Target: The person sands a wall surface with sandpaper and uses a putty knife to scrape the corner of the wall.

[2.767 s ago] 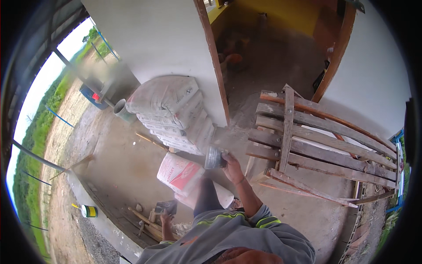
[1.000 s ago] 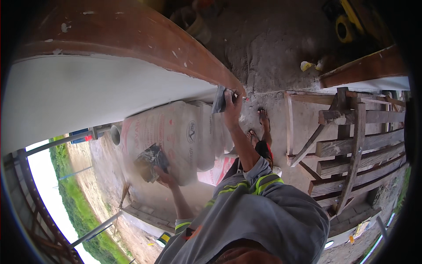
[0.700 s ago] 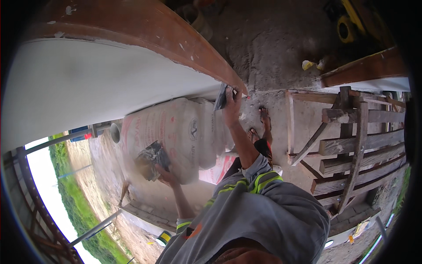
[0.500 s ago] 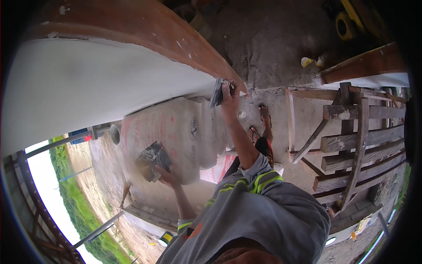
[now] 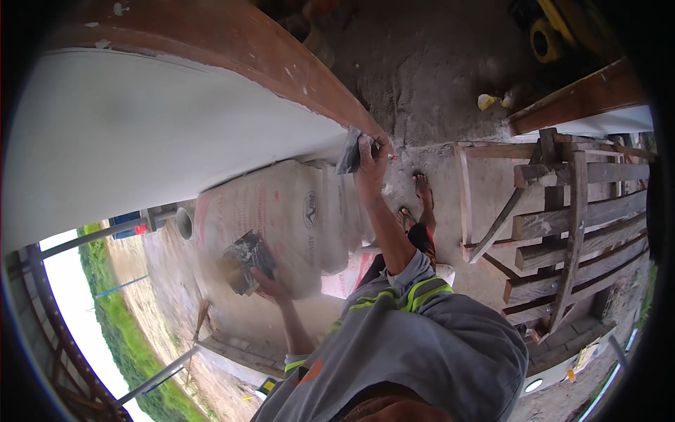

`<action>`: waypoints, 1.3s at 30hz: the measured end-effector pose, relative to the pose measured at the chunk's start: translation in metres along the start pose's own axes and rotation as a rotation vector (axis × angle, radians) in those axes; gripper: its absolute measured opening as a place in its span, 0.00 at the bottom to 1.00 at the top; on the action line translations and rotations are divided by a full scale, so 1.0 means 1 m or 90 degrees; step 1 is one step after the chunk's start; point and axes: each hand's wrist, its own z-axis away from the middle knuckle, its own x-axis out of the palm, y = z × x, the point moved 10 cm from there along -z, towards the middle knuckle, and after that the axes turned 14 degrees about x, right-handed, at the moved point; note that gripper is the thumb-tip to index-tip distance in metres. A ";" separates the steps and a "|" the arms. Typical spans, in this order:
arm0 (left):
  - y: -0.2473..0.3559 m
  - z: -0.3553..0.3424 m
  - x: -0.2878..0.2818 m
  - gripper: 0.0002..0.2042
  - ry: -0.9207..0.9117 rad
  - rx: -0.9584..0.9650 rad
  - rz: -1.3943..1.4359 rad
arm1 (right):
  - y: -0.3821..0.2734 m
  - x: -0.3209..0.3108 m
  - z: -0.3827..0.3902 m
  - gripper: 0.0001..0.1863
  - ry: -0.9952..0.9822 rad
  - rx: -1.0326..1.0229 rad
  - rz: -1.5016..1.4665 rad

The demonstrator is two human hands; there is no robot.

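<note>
Flat grey blade (image 5: 347,155), near twelve o'clock, is gripped by the right hand (image 5: 372,165), seemingly angled to suit the wall (image 5: 176,133); toward eight, the left hand (image 5: 266,284) clasps a smeared plate (image 5: 247,261), probably face-up so material stays on.

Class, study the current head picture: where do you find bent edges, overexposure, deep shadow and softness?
Head view: the brown door frame bows in a curve; head view: the sky is blown out to white; head view: the floor beyond the doorway lies dim; head view: haze softens the tool in the left hand, its cause unclear.
</note>
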 end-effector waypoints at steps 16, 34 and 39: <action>-0.017 0.003 -0.009 0.28 -0.025 0.023 -0.103 | -0.016 0.010 0.017 0.11 -0.084 0.111 0.052; -0.020 0.004 -0.007 0.30 0.016 -0.042 0.000 | -0.015 0.011 0.006 0.11 -0.074 0.067 0.075; -0.020 0.004 -0.006 0.30 0.003 -0.031 0.004 | -0.014 0.014 0.005 0.11 -0.084 0.081 0.041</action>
